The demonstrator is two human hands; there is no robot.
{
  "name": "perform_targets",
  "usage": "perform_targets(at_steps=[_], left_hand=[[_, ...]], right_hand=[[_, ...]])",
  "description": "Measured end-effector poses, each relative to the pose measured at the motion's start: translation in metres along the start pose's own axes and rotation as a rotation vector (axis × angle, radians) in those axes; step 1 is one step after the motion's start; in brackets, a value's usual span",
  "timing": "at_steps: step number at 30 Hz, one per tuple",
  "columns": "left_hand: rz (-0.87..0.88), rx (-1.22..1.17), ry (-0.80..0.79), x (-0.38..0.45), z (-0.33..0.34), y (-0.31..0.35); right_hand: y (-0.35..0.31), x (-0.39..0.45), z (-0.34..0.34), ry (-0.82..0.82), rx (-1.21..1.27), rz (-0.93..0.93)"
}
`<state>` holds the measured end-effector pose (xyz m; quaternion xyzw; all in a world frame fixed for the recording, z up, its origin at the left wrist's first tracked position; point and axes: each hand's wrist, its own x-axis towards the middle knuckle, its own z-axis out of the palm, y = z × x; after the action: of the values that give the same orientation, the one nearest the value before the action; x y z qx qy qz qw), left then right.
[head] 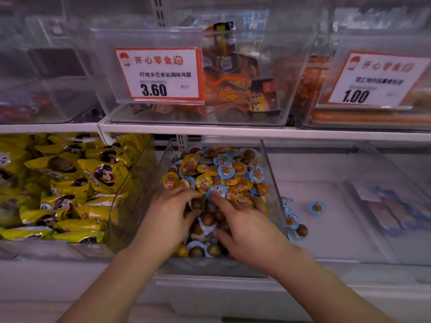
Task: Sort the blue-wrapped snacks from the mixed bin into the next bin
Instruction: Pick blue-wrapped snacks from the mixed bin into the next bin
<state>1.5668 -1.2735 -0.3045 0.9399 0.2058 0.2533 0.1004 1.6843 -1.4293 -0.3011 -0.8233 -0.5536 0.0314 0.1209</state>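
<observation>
While both my hands are down in the clear plastic mixed bin [271, 173], the head camera looks over a heap of small round snack cups, some sealed with blue foil lids [225, 170] and others with yellow foil lids [203, 181]. My left hand [169, 214] lies palm down on the near part of the heap, its fingers spread and bent among the brown cups, and I cannot tell whether they grip one. My right hand [245, 229] reaches in just beside it, the fingers stretched forward, the fingertips touching a blue-lidded cup [218, 191]. In the neighbouring clear bin on the right [338, 229], a few blue-wrapped cups [316, 208] lie on the pale floor, close to the dividing wall. On the left sits a bin of yellow snack packets [63, 183]. Above, a white price tag with a red border [158, 74] reads 3.60.
</observation>
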Motion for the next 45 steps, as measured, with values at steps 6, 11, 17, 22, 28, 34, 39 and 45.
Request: perform_targets(at_steps=[6, 11, 17, 22, 28, 34, 39, 45], left_hand=[[-0.08, -0.258, 0.047, -0.003, -0.003, 0.0], [-0.102, -0.33, 0.047, -0.001, -0.011, 0.001], [-0.186, -0.683, 0.272, -0.005, -0.019, 0.02], [-0.181, -0.876, 0.397, -0.004, 0.006, 0.073], [-0.209, -0.809, 0.094, 0.001, 0.014, 0.069], [-0.093, -0.527, 0.104, -0.003, 0.009, 0.03], [0.01, -0.13, -0.039, 0.009, 0.019, 0.027], [0.011, -0.128, -0.041, 0.017, 0.016, 0.037]], right_hand=[[-0.004, 0.005, 0.001, 0.03, -0.002, -0.094], [-0.003, 0.009, 0.004, 0.163, 0.084, -0.022], [-0.011, 0.003, -0.006, 0.418, 0.57, 0.08], [-0.04, 0.008, -0.006, 0.568, 1.334, 0.311], [-0.027, 0.011, -0.001, 0.486, 1.545, 0.54], [-0.002, 0.007, -0.027, 0.514, 1.194, 0.437], [0.001, -0.003, -0.044, 0.467, 0.987, 0.23], [0.06, -0.022, -0.062, 0.631, 0.788, 0.355]])
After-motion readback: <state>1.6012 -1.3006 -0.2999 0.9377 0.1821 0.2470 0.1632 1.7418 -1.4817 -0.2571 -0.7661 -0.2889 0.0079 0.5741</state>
